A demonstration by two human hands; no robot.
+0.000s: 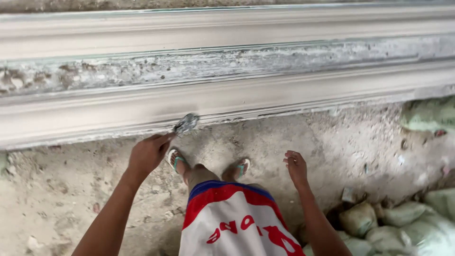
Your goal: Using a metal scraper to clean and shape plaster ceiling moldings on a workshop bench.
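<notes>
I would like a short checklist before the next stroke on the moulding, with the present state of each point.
1. Left hand grips the tool: ok.
2. Tool tip meets the moulding at its lower edge: ok.
3. Right hand free, holding nothing: ok.
4. Both feet flat on the ground: ok.
5. Sacks clear of the feet: ok.
6. Material on the tool: cannot tell.
</notes>
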